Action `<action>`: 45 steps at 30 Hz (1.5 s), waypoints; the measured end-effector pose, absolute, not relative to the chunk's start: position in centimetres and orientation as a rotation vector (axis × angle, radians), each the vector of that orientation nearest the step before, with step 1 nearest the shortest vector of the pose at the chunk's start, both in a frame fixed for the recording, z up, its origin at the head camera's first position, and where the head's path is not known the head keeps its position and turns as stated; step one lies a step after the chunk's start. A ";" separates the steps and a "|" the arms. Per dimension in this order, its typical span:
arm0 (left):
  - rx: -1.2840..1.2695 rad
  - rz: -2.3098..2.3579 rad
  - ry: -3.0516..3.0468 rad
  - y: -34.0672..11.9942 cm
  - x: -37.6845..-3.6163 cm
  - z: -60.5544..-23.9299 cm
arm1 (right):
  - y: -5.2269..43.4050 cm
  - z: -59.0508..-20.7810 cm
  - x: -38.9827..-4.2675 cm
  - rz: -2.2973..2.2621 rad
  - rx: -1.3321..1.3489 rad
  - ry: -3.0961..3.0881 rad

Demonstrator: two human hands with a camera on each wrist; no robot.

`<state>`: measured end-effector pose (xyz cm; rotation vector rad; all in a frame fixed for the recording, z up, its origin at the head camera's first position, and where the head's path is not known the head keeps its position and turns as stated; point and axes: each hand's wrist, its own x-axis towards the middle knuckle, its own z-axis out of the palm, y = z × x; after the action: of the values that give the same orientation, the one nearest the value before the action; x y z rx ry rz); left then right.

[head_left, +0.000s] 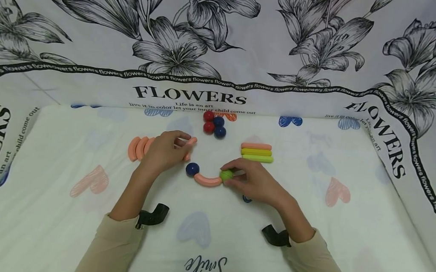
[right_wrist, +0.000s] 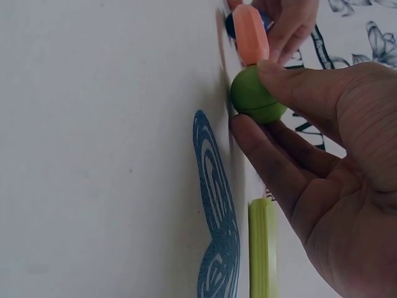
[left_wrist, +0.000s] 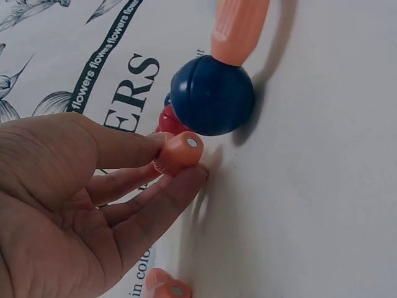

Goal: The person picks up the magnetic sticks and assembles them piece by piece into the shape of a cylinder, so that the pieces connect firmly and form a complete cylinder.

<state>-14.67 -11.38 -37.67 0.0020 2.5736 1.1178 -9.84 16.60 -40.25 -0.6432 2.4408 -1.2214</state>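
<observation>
A: From the head camera, how far along is the chain?

B: One curved orange rod joins a blue ball to a green ball, which the right hand pinches. The left hand grips another curved rod just above the blue ball, not yet joined.

A: The left wrist view?

B: Fingers pinch that rod's end beside the blue ball.

A: Right wrist?

B: Thumb and fingers clasp the green ball. Spare rods and balls are left, I'd judge.

A curved orange stick lies mid-frame in the head view, bowed downward, a dark blue ball at its left end and a green ball at its right. Another curved orange stick sits pinched just up-left, above the blue ball.
</observation>
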 end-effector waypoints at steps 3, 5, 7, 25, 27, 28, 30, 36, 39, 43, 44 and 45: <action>0.006 1.121 2.571 -11.4 -14.7 -37.8 | 16.6 -40.1 -9.7 -1.221 -0.642 2.445; 0.011 1.124 2.564 -11.5 -14.8 -37.8 | 16.6 -40.1 -9.7 -1.220 -0.649 2.447; 0.025 1.132 2.552 -11.5 -14.9 -37.9 | 16.6 -40.0 -9.8 -1.221 -0.655 2.451; 0.080 1.100 2.489 -11.3 -15.1 -37.7 | 16.6 -39.8 -10.0 -1.255 -0.647 2.448; 0.082 1.099 2.485 -11.3 -15.0 -37.8 | 16.6 -39.9 -10.0 -1.260 -0.654 2.448; 0.080 1.098 2.484 -11.3 -14.9 -37.8 | 16.6 -40.0 -10.1 -1.260 -0.662 2.449; 0.080 1.092 2.484 -11.5 -14.9 -37.8 | 16.5 -40.2 -10.1 -1.251 -0.686 2.462; 0.127 1.093 2.505 -11.5 -14.8 -37.8 | 16.5 -40.3 -10.2 -1.252 -0.702 2.498; 0.147 1.095 2.495 -11.5 -14.7 -37.8 | 16.4 -40.2 -10.1 -1.251 -0.685 2.501; 0.162 1.108 2.458 -11.5 -14.6 -37.8 | 16.4 -40.3 -10.1 -1.245 -0.672 2.502; 0.162 1.110 2.452 -11.5 -14.6 -37.8 | 16.3 -40.4 -10.1 -1.249 -0.673 2.499; 0.167 1.110 2.453 -11.5 -14.6 -37.8 | 16.3 -40.4 -10.2 -1.254 -0.678 2.496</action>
<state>-14.56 -11.53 -37.83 0.1671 2.4527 1.1100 -10.15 16.28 -40.45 -0.6782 2.4960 -1.2536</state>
